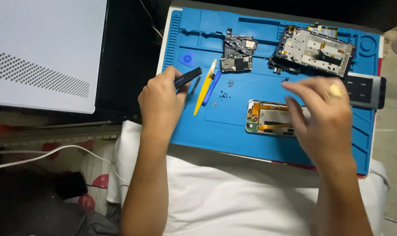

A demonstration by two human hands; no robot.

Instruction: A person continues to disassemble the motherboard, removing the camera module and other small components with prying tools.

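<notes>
My left hand [161, 102] is pinching the black tool [187, 78] near the mat's [233, 135] left edge, and my right hand [325, 116], fingers loosely spread and holding nothing I can make out, hovers blurred over the opened phone [268, 119] toward the near edge. Those loose screws [223, 94] mid-mat worry me: one careless sweep could scatter them, or my fingers might snag the orange ribbon cable [272, 126].

Taking the blue work mat [233, 131] as landmark, there are no packages, signs or lit screens. The 1 label is a strip of pale print on the black tool [187, 77] lying over the mat's left edge; it is too small to make out. At the mat's right edge lies a dark rectangular panel [363, 90] with a grey border, possibly a screen, blank.
</notes>
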